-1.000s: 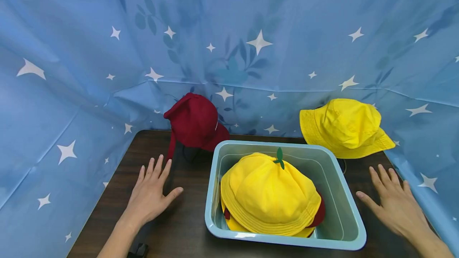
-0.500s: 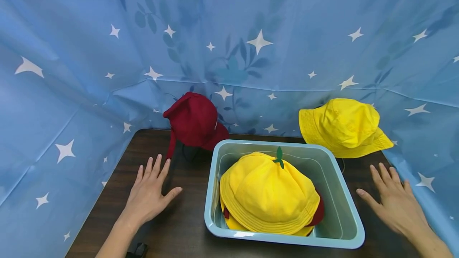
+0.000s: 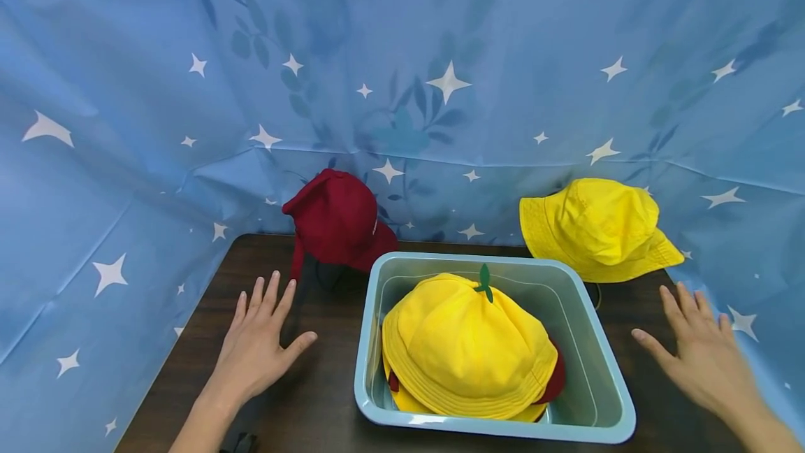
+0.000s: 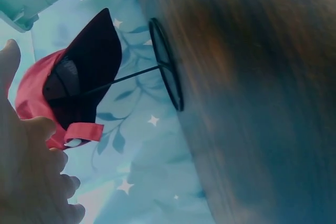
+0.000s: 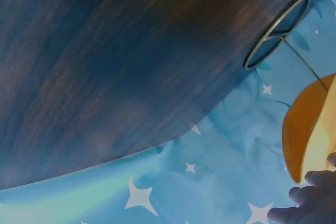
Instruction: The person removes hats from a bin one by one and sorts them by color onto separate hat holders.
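Both hands are held with fingers spread and nothing in them. My left hand [image 3: 258,344] is over the dark table, just in front of a dark red cap [image 3: 336,219]. In the left wrist view, that cap perches on a black stand [image 4: 131,77] with a ring base. On the other side, my right hand [image 3: 707,362] is nearest a yellow bucket hat [image 3: 600,226], propped on a thin brass-coloured stand [image 5: 302,60]. Between the hands sits a light blue plastic tub [image 3: 581,341]. Inside it, a yellow hat [image 3: 472,348] with a green leaf sprig covers another yellow brim and a dark red brim [image 3: 555,379].
A blue cloth [image 3: 352,33] with white stars hangs behind and beside the dark wooden table [image 3: 314,397]. Something small and black [image 3: 244,442] lies by the left forearm at the near edge.
My right hand has shifted a little to the right, away from the tub. The head view has tilted slightly; my left hand and the hats keep their places.
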A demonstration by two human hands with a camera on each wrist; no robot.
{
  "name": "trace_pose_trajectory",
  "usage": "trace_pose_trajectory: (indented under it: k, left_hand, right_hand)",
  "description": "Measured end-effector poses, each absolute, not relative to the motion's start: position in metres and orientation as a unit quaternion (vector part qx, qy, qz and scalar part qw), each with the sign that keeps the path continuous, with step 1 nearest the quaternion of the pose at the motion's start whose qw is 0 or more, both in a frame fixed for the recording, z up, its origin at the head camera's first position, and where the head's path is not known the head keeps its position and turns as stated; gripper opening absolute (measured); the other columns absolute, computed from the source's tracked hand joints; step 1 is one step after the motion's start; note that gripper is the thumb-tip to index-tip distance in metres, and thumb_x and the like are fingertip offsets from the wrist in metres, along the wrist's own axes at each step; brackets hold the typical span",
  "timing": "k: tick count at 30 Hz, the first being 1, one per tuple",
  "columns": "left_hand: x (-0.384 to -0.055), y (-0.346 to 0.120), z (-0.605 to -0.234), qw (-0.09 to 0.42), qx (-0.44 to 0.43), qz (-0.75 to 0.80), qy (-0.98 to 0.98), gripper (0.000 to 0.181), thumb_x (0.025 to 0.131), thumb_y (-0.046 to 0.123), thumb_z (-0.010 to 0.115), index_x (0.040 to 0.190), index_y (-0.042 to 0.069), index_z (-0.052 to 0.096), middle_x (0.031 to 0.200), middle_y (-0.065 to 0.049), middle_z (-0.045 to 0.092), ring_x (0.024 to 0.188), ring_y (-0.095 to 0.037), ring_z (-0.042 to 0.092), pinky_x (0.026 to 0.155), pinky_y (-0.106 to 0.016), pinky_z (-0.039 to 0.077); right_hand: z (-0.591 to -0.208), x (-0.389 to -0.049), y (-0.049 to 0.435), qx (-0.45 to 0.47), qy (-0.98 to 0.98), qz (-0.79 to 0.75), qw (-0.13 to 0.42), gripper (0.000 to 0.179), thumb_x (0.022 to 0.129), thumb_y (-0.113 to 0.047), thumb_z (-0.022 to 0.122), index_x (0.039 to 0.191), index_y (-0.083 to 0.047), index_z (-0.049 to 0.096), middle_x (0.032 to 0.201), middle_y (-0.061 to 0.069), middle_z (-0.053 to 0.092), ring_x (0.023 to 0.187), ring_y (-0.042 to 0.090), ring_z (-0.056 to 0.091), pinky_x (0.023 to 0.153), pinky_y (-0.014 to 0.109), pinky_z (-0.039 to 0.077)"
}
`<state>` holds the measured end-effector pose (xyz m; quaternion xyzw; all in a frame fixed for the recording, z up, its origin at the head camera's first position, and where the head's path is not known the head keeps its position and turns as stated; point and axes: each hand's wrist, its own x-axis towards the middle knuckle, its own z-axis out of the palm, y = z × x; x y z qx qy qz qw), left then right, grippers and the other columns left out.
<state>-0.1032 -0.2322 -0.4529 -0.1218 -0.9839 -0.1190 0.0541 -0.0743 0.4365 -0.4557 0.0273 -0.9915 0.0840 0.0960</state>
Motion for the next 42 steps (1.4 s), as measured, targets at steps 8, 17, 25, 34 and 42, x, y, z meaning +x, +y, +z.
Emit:
trace_pose_trajectory:
  k: [8, 17, 25, 34, 42]
  left_hand:
    - [-0.098, -0.221, -0.445, 0.063, -0.14, -0.118, -0.981, 0.097, 0.095, 0.066, 0.062, 0.166, 0.009, 0.027, 0.173, -0.021, 0.014, 0.159, -0.044, 0.005, 0.126, -0.061, 0.001]
    - [-0.097, -0.206, -0.428, 0.09, -0.166, -0.12, -0.975, 0.099, 0.093, 0.069, 0.061, 0.167, 0.012, 0.028, 0.174, -0.018, 0.011, 0.16, -0.043, 0.004, 0.126, -0.061, 0.0]
    - [-0.095, -0.198, -0.421, 0.129, -0.185, -0.13, -0.965, 0.097, 0.093, 0.066, 0.063, 0.166, 0.011, 0.031, 0.174, -0.018, 0.015, 0.16, -0.042, 0.008, 0.127, -0.058, 0.0]
    - [-0.089, -0.184, -0.418, 0.136, -0.203, -0.14, -0.96, 0.095, 0.094, 0.068, 0.06, 0.166, 0.014, 0.031, 0.175, -0.011, 0.012, 0.16, -0.039, 0.007, 0.127, -0.059, 0.002]
    - [-0.087, -0.173, -0.413, 0.153, -0.232, -0.161, -0.947, 0.093, 0.094, 0.065, 0.061, 0.167, 0.016, 0.029, 0.174, -0.008, 0.019, 0.159, -0.04, 0.015, 0.126, -0.062, 0.01]
  right_hand:
    - [-0.44, -0.074, 0.432, 0.035, -0.992, 0.062, 0.103, 0.098, 0.103, -0.055, 0.056, 0.166, 0.0, 0.004, 0.167, 0.036, 0.002, 0.154, 0.054, -0.009, 0.117, 0.072, -0.014]
    - [-0.417, -0.074, 0.418, 0.049, -0.991, 0.051, 0.112, 0.102, 0.101, -0.058, 0.058, 0.165, 0.002, 0.006, 0.167, 0.036, 0.003, 0.156, 0.049, -0.011, 0.12, 0.064, -0.017]
    - [-0.401, -0.076, 0.402, 0.07, -0.989, 0.04, 0.125, 0.102, 0.1, -0.059, 0.06, 0.165, 0.003, 0.012, 0.168, 0.033, 0.008, 0.157, 0.047, -0.001, 0.124, 0.057, -0.013]
    - [-0.385, -0.074, 0.382, 0.122, -0.979, 0.052, 0.155, 0.097, 0.098, -0.054, 0.065, 0.165, -0.001, 0.02, 0.171, 0.026, 0.011, 0.16, 0.04, 0.002, 0.126, 0.057, -0.006]
    - [-0.372, -0.079, 0.362, 0.171, -0.967, 0.06, 0.18, 0.097, 0.097, -0.057, 0.065, 0.165, -0.001, 0.023, 0.172, 0.021, 0.016, 0.161, 0.034, 0.006, 0.128, 0.051, -0.003]
